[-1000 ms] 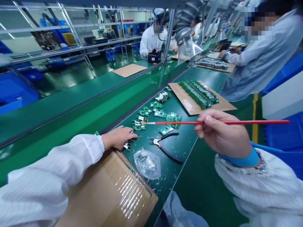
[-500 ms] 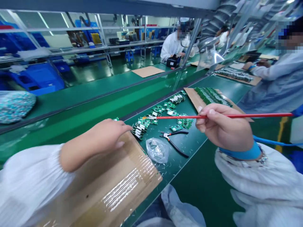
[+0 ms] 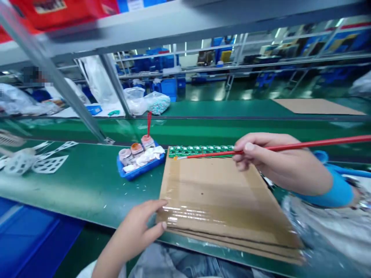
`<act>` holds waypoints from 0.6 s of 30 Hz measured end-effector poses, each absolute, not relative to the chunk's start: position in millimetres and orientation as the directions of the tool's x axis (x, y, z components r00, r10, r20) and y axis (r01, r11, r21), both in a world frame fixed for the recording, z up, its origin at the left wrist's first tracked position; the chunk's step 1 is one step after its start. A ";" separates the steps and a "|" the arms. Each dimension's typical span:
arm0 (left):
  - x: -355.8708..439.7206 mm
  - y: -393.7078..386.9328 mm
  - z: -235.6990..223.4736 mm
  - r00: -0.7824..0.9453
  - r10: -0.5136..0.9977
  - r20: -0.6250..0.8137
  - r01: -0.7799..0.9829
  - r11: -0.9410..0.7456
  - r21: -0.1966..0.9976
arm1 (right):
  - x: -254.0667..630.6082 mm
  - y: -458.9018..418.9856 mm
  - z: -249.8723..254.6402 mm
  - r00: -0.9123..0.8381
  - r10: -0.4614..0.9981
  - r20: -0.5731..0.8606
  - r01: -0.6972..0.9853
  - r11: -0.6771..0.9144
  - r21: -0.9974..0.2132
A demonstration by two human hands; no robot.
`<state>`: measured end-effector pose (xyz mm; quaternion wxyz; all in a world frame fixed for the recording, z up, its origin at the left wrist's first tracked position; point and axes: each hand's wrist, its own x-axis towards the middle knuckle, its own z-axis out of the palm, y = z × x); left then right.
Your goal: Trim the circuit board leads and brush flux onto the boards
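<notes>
My right hand (image 3: 278, 162) pinches a thin paintbrush (image 3: 211, 154) with a red handle. The brush's orange-tinted tip points left, over the far left part of a cardboard sheet (image 3: 214, 185). Along the sheet's far edge runs a row of green circuit boards (image 3: 199, 151), partly hidden behind the brush and my right hand. At the near left corner of the cardboard, my left hand (image 3: 139, 224) has its thumb and forefinger apart, touching the edge.
Left of the cardboard, a blue tray (image 3: 136, 172) carries several small jars (image 3: 136, 150) and crumpled white tissue (image 3: 149, 155). White perforated pieces (image 3: 52, 164) lie farther left. A metal post (image 3: 58, 73) slants up beyond them. Another person (image 3: 17, 98) is at the far left.
The view has swung left, bringing the blue tray and jars into sight. My left hand has gone from the cardboard's far side to its near left edge. The brush stays in my right hand.
</notes>
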<state>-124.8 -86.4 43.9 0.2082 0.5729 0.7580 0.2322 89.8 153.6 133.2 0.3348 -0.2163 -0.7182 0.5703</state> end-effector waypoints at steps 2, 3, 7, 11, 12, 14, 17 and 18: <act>-134.3 -102.8 21.1 -0.432 0.902 0.010 0.680 0.318 0.661 | 48.0 145.7 135.8 -0.755 0.618 0.222 -0.068 0.262 -0.963; -140.0 -108.7 8.4 -0.532 0.845 0.053 0.634 0.357 0.687 | 26.1 141.3 136.4 -0.779 0.591 0.211 -0.056 0.270 -0.961; -165.4 -117.8 -44.2 -0.715 0.686 0.136 0.562 0.449 0.695 | -67.7 126.3 129.2 -0.837 0.511 0.195 0.012 0.372 -0.928; -181.0 -115.4 -75.7 -0.782 0.581 0.226 0.560 0.494 0.666 | -149.7 121.4 110.7 -0.842 0.489 0.227 0.044 0.481 -0.876; -182.3 -114.8 -78.6 -0.780 0.576 0.244 0.571 0.494 0.656 | -164.1 121.7 106.5 -0.840 0.492 0.230 0.055 0.498 -0.865; -182.5 -114.6 -80.4 -0.766 0.581 0.275 0.598 0.488 0.636 | -184.3 122.9 100.3 -0.837 0.495 0.235 0.076 0.530 -0.844; -180.2 -115.3 -80.6 -0.741 0.597 0.307 0.637 0.479 0.604 | -197.1 124.5 96.8 -0.837 0.492 0.239 0.109 0.579 -0.808; -179.5 -115.6 -81.2 -0.736 0.599 0.315 0.645 0.481 0.594 | -198.7 124.6 96.8 -0.839 0.488 0.241 0.117 0.594 -0.796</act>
